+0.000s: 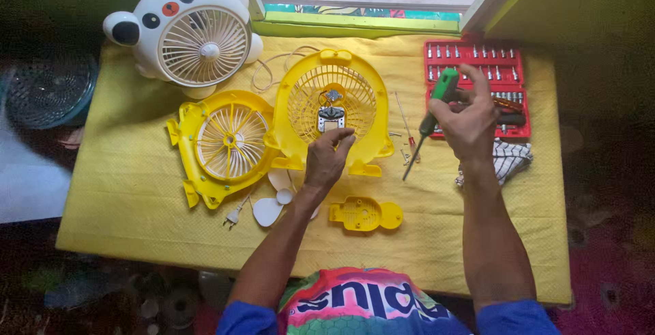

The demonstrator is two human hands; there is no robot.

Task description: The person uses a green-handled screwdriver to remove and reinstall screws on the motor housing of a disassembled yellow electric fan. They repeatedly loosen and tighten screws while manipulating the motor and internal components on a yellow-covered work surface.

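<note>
Hands are working over a yellow-covered table [123,212]. Near the middle of the frame, the left hand [326,161] is pinching its fingertips together at the small motor [331,118] set in the yellow rear fan housing [332,113]. Right of centre, the right hand [471,120] is clamped on a green-handled screwdriver [431,120], tip slanting down toward the cloth. Behind that hand a red bit set case [474,59] is lying open. Left of centre, a yellow front grille [222,145] is lying flat; at upper left, a white panda-shaped fan [187,31] is standing upright. White fan blades [269,205] and a yellow base piece [365,213] are lying nearer the person.
</note>
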